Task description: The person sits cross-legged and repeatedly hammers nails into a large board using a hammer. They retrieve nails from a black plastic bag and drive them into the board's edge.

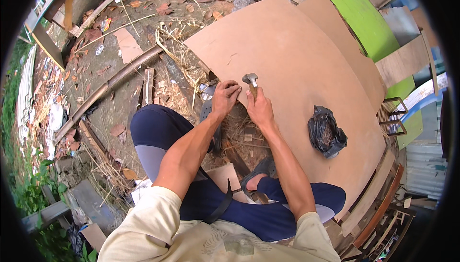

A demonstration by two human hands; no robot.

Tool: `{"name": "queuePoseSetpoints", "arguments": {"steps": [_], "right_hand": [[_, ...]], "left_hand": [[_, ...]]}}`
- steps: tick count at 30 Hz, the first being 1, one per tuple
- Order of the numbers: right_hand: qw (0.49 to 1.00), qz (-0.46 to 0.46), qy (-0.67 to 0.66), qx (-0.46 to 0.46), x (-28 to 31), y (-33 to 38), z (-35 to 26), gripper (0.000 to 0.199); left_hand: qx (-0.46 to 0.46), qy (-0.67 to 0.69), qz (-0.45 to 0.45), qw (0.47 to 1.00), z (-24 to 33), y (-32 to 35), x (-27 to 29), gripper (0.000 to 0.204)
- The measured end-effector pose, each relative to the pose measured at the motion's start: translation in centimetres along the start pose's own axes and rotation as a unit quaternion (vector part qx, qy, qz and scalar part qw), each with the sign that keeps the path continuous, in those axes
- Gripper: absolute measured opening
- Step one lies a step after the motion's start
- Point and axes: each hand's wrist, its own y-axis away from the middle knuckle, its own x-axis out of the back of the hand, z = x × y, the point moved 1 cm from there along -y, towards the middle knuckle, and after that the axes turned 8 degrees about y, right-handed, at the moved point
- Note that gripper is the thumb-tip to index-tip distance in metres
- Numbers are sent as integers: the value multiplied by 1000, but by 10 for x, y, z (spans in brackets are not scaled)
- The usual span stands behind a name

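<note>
My right hand (260,108) is closed around the short wooden handle of a hammer (250,78). The metal head points up and away from me, just above the near left edge of a large tan plywood sheet (292,56). Close beside it, my left hand (225,98) has its fingers pinched together at the sheet's edge; anything between them is too small or hidden to make out. On the sheet, to the right of my hands, lies an open black plastic bag (327,132) with small thin brownish pieces inside, perhaps nails.
A second tan board (335,37) and a bright green panel (362,15) lie beyond the sheet. A long wooden strip (110,85) crosses the littered ground at left. Wood scraps and dry straw surround my feet in dark clogs (258,173). Slatted wood and planks (383,190) stand at right.
</note>
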Motion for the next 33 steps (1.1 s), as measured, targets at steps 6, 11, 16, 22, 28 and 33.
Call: {"name": "queuePoseSetpoints", "arguments": {"steps": [6, 11, 16, 22, 28, 33], "right_hand": [[1000, -12, 5, 3, 1, 3, -3, 31], [999, -38, 37, 1, -7, 1, 8, 30], [999, 39, -23, -30, -9, 6, 3, 36], [848, -124, -464, -227, 25, 24, -6, 50], [922, -135, -291, -219, 30, 48, 7, 44], [937, -118, -246, -219, 9, 52, 36, 41]], "left_hand": [[8, 4, -7, 1000, -2, 2, 1, 14], [0, 9, -12, 1000, -1, 1, 0, 14], [-1, 11, -9, 1000, 0, 0, 3, 15], [-22, -38, 9, 999, 2, -2, 9, 21], [55, -66, 137, 987, 3, 1, 15, 35], [301, 84, 173, 934, 5, -26, 4, 53]]}}
